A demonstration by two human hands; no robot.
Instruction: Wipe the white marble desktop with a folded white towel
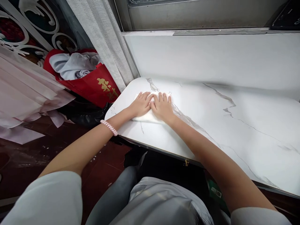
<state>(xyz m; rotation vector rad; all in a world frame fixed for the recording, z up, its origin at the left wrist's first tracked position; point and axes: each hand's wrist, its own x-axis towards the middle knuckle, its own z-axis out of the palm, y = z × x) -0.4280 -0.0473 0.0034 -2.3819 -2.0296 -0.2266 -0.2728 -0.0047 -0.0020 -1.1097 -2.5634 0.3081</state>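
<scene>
Lying flat with extended fingers, the left hand [141, 104] and, to its right, the right hand [162, 107] rest on a white cloth [151, 118] near the left end of a marble-patterned tabletop [211, 125]. Fingers on both hands are straight and slightly spread, the thumbs meeting or nearly so; neither hand grips, each covering the cloth from above. The cloth is judged light, soft and pliable, not fragile, and apt to slide on the smooth surface; dampness cannot be told. Flat palms suit even pressure, while the near edge, visible below the hands, offers the readiest pinch.

Surroundings, left to right: sheer pink fabric [28, 87] hangs in folds; a red bag [89, 90] holding pale grey fabric [73, 64] stands beyond the tabletop's left end; a curtain [100, 37] falls beside the back left corner, likely hindering movement there; an upright white panel [211, 59] bounds the back; a gold-coloured catch [186, 162] shows at the front edge; a green item [217, 192] lies in shadow below; a dark phone-like device [288, 17] sits on the ledge at far right, well apart from the hands.
</scene>
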